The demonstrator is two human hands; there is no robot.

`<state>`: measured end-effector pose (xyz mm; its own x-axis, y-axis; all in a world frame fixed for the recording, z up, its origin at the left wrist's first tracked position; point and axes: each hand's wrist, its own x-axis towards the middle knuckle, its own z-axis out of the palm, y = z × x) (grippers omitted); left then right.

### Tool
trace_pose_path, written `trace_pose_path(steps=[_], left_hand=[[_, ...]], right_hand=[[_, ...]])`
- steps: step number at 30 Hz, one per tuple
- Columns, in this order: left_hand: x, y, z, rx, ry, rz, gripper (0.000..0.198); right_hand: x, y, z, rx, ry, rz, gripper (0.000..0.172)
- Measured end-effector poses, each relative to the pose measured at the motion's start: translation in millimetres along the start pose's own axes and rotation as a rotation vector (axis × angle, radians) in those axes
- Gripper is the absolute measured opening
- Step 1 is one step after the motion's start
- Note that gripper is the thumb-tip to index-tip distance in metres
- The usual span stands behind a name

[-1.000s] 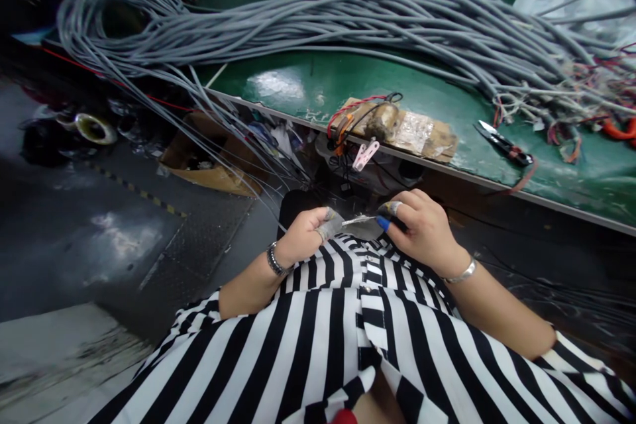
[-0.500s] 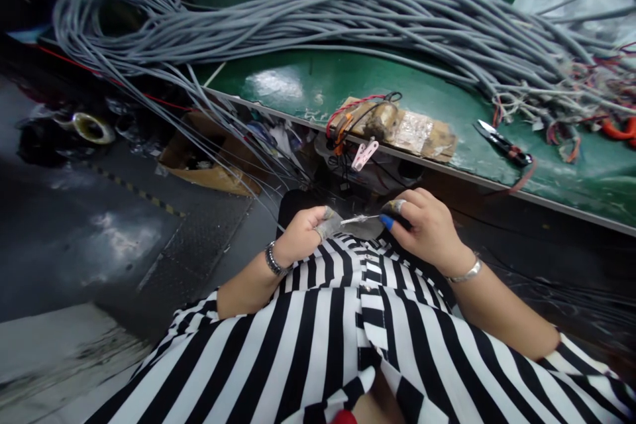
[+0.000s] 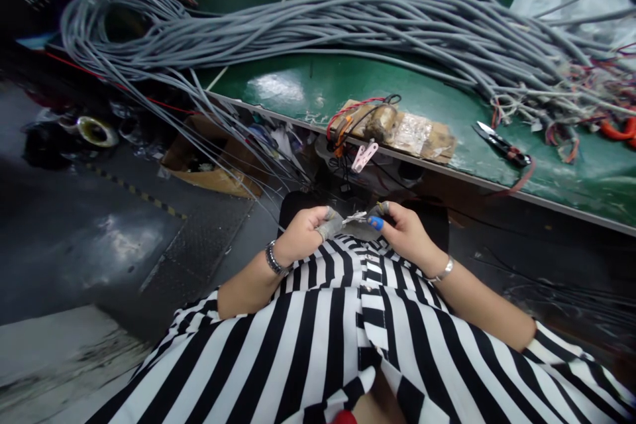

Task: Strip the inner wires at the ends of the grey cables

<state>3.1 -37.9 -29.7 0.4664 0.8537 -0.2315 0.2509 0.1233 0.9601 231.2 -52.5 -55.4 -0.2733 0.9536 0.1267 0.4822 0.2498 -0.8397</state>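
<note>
Pinches one whitish, frayed wire bundle (image 3: pixel 354 217) in left hand (image 3: pixel 311 228), one clip (image 3: pixel 364 156) beyond; cannot tell grip of right hand (image 3: pixel 406 232).

Near the frame's centre, your left hand (image 3: pixel 304 235) pinches pale wire strands (image 3: pixel 354 218); your right hand (image 3: pixel 403 233) has its fingertips at their other end. Across the top, grey cables (image 3: pixel 318 26) lie on the green bench (image 3: pixel 318 79), with snips (image 3: pixel 504 145) at right.

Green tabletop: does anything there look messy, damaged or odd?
Mildly: the grey cables end at right in a messy tangle of exposed wires, unlike their neater run leftward. The green tabletop also shows pale scuffs near its front edge.
</note>
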Motion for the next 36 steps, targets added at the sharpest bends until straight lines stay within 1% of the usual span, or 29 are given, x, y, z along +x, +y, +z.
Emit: trace_pose_path(steps=[2, 4, 7, 9, 10, 12, 14, 15, 17, 19, 20, 21, 22, 25, 26, 27, 29, 32, 34, 36], left_hand=[[0.2, 0.2, -0.4, 0.009, -0.016, -0.003, 0.022], [0.1, -0.8, -0.1, 0.005, -0.003, -0.009, 0.021], [-0.1, -2.8, 1.6, -0.018, 0.024, -0.021, 0.022], [0.0, -3.3, 3.2, -0.029, 0.015, -0.032, 0.022], [0.1, -3.2, 4.1, -0.032, 0.002, -0.037, 0.023], [0.2, -2.8, 5.4, -0.030, -0.028, -0.049, 0.022], [0.4, -2.6, 6.2, -0.024, -0.051, -0.059, 0.021], [0.5, -2.8, 6.3, -0.021, -0.053, -0.065, 0.020], [0.9, -3.7, 6.5, -0.023, -0.033, -0.074, 0.020], [1.4, -4.5, 6.9, -0.039, 0.014, -0.077, 0.020], [1.6, -4.6, 7.5, -0.049, 0.032, -0.076, 0.019], [1.7, -4.3, 8.2, -0.058, 0.039, -0.071, 0.019], [1.6, -3.8, 9.0, -0.057, 0.031, -0.064, 0.018], [0.6, -2.0, 10.5, 0.042, -0.028, -0.033, 0.014], [0.3, -2.0, 10.2, 0.098, -0.042, -0.023, 0.013], [0.1, -2.4, 9.5, 0.155, -0.043, -0.017, 0.013], [0.7, -4.7, 7.5, 0.232, -0.013, -0.017, 0.011], [3.2, -8.6, 5.4, 0.228, 0.055, -0.027, 0.008], [4.9, -10.3, 6.0, 0.219, 0.053, -0.034, 0.008], [6.5, -12.1, 7.6, 0.240, 0.010, -0.037, 0.008]], right_hand=[[-0.8, -1.8, -1.4, -0.127, 0.019, -0.072, 0.013], [-1.1, -3.6, -6.0, -0.251, 0.028, -0.205, 0.010], [-1.5, -4.0, -11.2, -0.310, 0.035, -0.373, 0.004], [-2.0, -3.3, -9.5, -0.326, 0.077, -0.404, 0.005], [-2.3, -3.0, -7.2, -0.341, 0.111, -0.387, 0.005], [-2.9, -2.7, -1.5, -0.367, 0.172, -0.290, 0.004], [-3.5, -2.8, 2.4, -0.356, 0.196, -0.176, 0.007], [-3.9, -3.0, 2.7, -0.338, 0.191, -0.144, 0.009], [-4.6, -3.2, 0.6, -0.296, 0.143, -0.161, 0.011], [-5.1, -2.9, -2.3, -0.258, 0.082, -0.237, 0.010], [-5.3, -2.4, -2.7, -0.224, 0.064, -0.258, 0.010], [-5.2, -1.6, -2.0, -0.176, 0.070, -0.245, 0.009], [-5.1, -0.5, -0.1, -0.117, 0.096, -0.196, 0.010], [-4.4, 2.5, 9.4, 0.060, 0.180, 0.051, 0.012], [-4.4, 2.9, 11.9, 0.089, 0.186, 0.108, 0.013], [-4.6, 2.9, 13.3, 0.096, 0.184, 0.129, 0.012], [-5.3, 2.0, 12.5, 0.074, 0.157, 0.068, 0.012], [-6.0, 1.5, 7.6, 0.082, 0.075, -0.076, 0.013], [-5.6, 2.3, 6.2, 0.101, 0.079, -0.074, 0.014], [-5.3, 1.7, 6.6, 0.051, 0.154, -0.023, 0.013]])
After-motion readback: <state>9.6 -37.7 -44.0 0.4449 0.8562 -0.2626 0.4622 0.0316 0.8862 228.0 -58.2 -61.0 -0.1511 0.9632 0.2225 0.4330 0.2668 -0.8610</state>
